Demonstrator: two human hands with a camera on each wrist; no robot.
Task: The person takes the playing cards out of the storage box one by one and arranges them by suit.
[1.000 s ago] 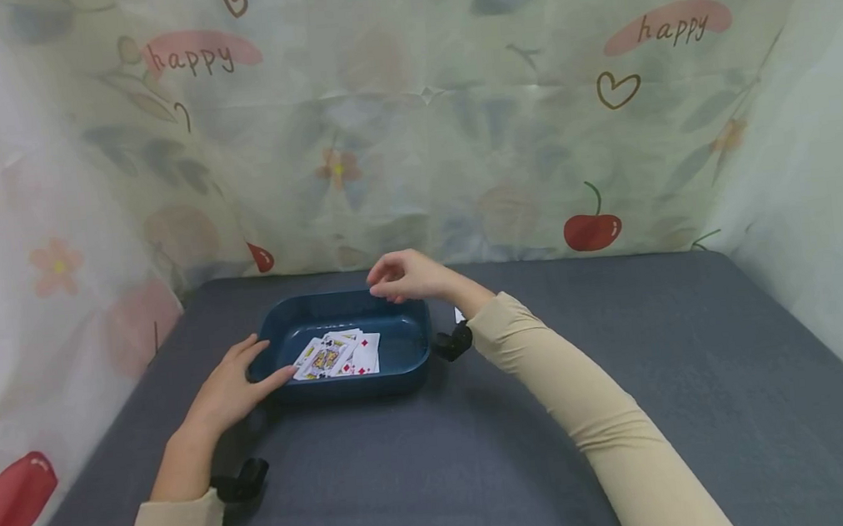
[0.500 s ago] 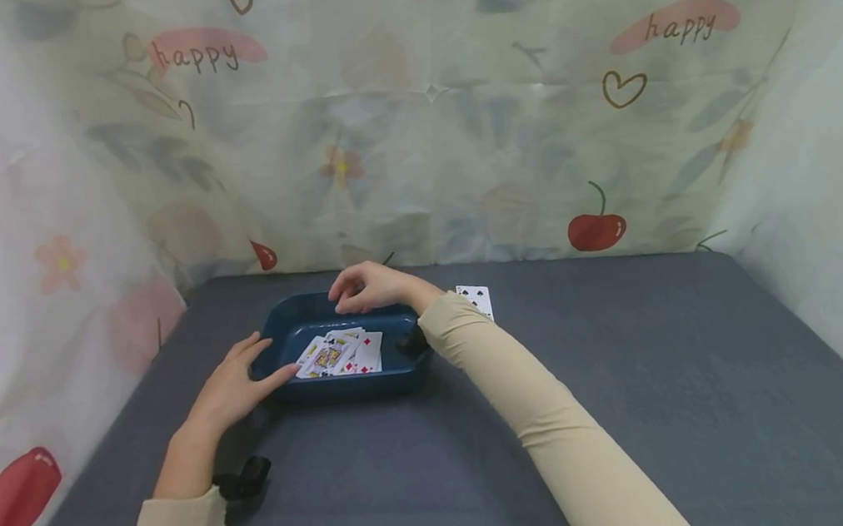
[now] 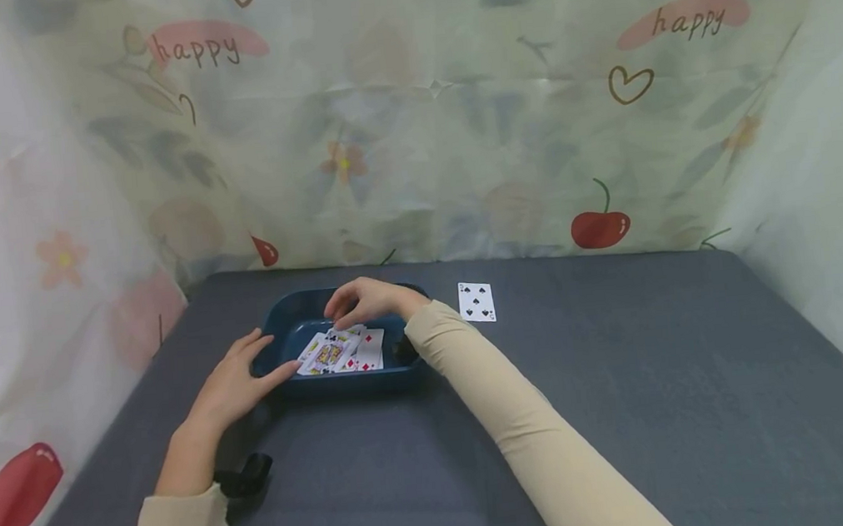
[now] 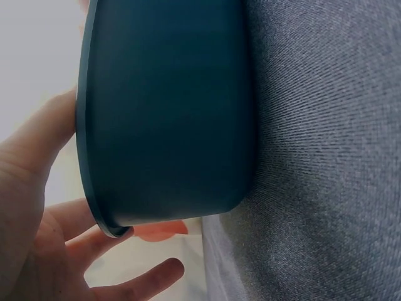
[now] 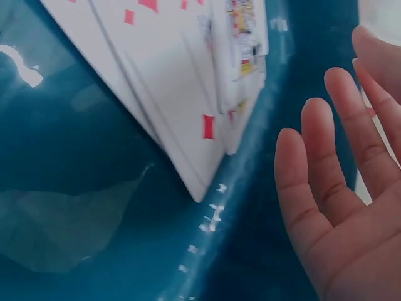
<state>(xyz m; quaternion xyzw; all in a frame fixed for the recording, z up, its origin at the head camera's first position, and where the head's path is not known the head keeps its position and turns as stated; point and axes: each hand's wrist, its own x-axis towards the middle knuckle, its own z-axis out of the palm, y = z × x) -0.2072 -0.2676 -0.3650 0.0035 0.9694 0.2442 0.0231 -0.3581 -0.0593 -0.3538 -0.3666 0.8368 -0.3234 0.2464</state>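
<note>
A dark blue tray (image 3: 285,367) stands on the table with several playing cards (image 3: 324,353) piled inside, face cards and diamonds among them. My left hand (image 3: 228,388) rests at the tray's left end. Its thumb lies over the near rim and its spread fingers touch the left side; the left wrist view has the tray's wall (image 4: 169,113) close by. Over the tray, my right hand (image 3: 366,301) hangs with loosely bent fingers just behind the pile. In the right wrist view a gap shows between its fingers (image 5: 318,125) and the cards, and I see nothing held.
A five of spades (image 3: 477,302) lies face up on the dark grey tablecloth (image 3: 627,379), right of the tray. A printed curtain (image 3: 441,144) hangs behind the table and down both sides.
My right hand has moved left and down into the tray towards the cards. The five of spades has come into full view from behind the arm. My left hand has stayed on the tray.
</note>
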